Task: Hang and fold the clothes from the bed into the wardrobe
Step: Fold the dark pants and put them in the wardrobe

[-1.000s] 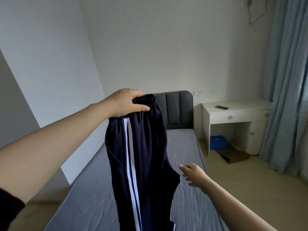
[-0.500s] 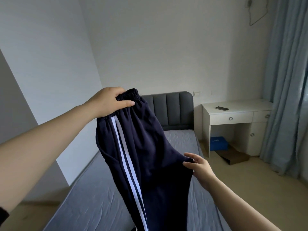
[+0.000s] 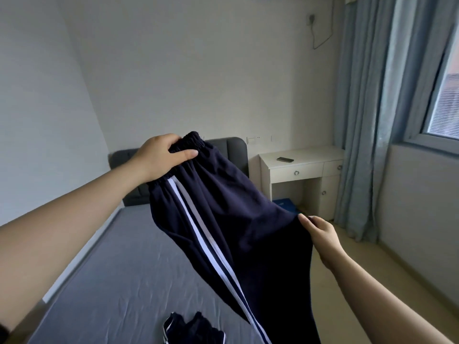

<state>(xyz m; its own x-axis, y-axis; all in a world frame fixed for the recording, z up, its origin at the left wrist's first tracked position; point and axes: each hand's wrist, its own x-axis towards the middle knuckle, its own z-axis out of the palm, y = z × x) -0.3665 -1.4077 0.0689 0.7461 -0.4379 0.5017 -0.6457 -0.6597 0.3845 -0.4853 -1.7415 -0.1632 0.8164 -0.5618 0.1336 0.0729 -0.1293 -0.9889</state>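
Dark navy track pants (image 3: 236,219) with white side stripes hang in the air above the bed (image 3: 119,269). My left hand (image 3: 161,158) grips their elastic waistband, raised toward the headboard. My right hand (image 3: 320,234) pinches the fabric's right edge at crotch height, pulling it out sideways. The legs trail down out of the bottom of the view. A second dark garment with a white stripe (image 3: 193,328) lies bunched on the grey sheet near the bottom edge. No wardrobe is in view.
A grey padded headboard (image 3: 231,150) stands against the back wall. A white desk (image 3: 303,170) with a phone (image 3: 285,159) on top is right of the bed, a blue box (image 3: 285,204) beneath it. Blue curtains (image 3: 367,120) and a window (image 3: 444,95) fill the right side.
My right hand reached the pants and took hold of their right edge, spreading the fabric rightward. The view tilted down, and a second garment on the bed came into view.
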